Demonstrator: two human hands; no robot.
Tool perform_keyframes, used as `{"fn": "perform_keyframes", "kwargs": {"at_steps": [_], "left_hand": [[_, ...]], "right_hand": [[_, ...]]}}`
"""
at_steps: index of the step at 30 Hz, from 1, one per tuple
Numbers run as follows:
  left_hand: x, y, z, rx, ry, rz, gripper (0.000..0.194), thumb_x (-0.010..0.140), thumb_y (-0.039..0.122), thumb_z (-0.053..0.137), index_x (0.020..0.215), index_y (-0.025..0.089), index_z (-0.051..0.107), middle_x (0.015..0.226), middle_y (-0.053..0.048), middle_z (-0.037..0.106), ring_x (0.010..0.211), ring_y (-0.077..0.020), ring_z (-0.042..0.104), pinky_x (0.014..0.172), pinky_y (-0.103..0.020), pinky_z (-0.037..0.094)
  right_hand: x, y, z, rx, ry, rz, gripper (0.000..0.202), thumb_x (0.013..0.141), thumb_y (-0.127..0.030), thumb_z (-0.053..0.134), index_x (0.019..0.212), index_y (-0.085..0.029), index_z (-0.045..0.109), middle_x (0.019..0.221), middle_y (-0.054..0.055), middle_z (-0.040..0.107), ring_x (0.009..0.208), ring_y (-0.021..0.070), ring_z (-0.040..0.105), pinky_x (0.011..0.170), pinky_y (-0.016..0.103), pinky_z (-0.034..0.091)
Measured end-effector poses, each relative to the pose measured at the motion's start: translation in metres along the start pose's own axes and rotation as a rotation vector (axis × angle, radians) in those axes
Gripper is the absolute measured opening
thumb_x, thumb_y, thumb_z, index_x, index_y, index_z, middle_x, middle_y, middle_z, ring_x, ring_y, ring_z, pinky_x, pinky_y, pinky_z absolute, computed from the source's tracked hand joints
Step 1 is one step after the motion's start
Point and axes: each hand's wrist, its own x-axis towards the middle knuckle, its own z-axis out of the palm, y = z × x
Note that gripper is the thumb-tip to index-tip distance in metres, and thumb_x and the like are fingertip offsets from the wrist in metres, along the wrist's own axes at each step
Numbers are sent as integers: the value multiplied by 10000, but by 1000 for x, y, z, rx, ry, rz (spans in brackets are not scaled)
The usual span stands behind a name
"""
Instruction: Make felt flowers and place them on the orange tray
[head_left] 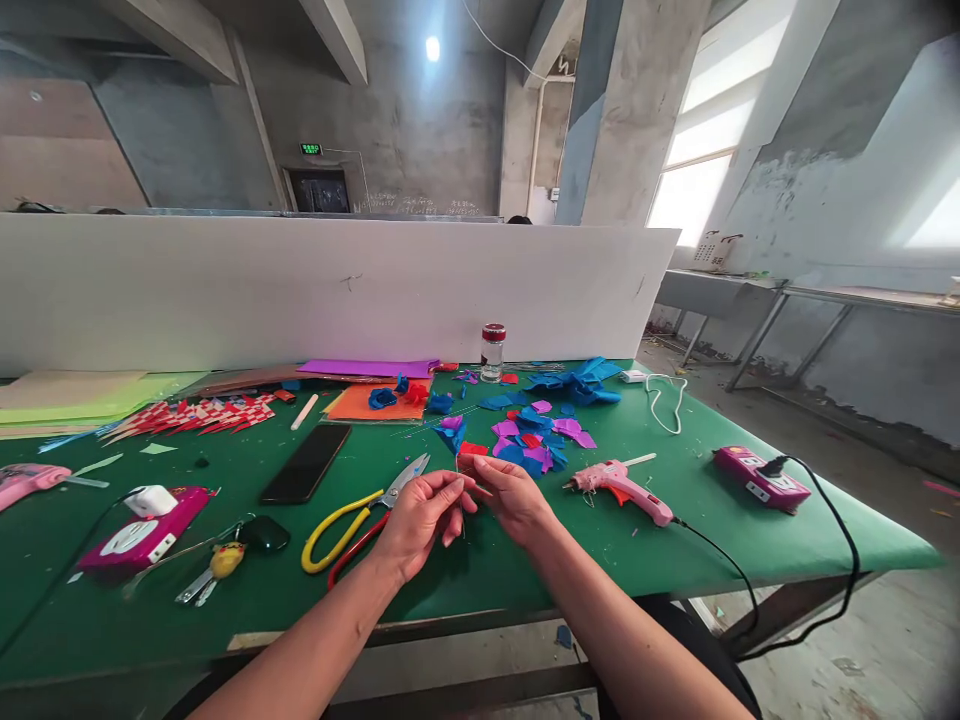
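At far left lies a pink plastic glue gun (34, 485), then a magenta power strip (150, 537) bearing a white plug, a yellow-charmed key bunch (225, 562) and a flat black smartphone (307, 465). Yellow-and-red-handled metal scissors (367, 510) crowd the left hand (424, 510), its thumb and forefinger pinching a thin wire stem; a blue-and-purple paper flower (451, 433) is just beyond. The right hand (512, 497) pinches a small red paper piece (472, 449) beside it. Behind stands a red-lidded clear glass jar (493, 355), contents unclear; rightward, loose blue and purple petals (532, 440), another pink glue gun (622, 487) and a second magenta strip (757, 478).
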Motion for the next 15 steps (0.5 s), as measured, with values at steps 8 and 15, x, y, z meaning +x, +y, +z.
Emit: {"fn": "perform_keyframes", "kwargs": {"at_steps": [8, 15], "left_hand": [[-1, -3, 6, -75, -37, -53, 254, 780, 353, 713, 888, 124, 690, 641, -14, 664, 370, -43, 465, 325, -156, 304], [-5, -1, 6, -90, -42, -51, 254, 776, 358, 720, 884, 129, 693, 636, -5, 661, 368, -38, 459, 322, -156, 300]], "right_hand": [[-5, -12, -1, -10, 52, -81, 284, 483, -343, 903, 556, -184, 680, 613, -14, 640, 649, 128, 581, 702, 266, 458], [-7, -16, 2, 2, -3, -83, 372, 577, -493, 829, 720, -162, 734, 756, 47, 712, 709, 145, 636, 759, 291, 490]]}}
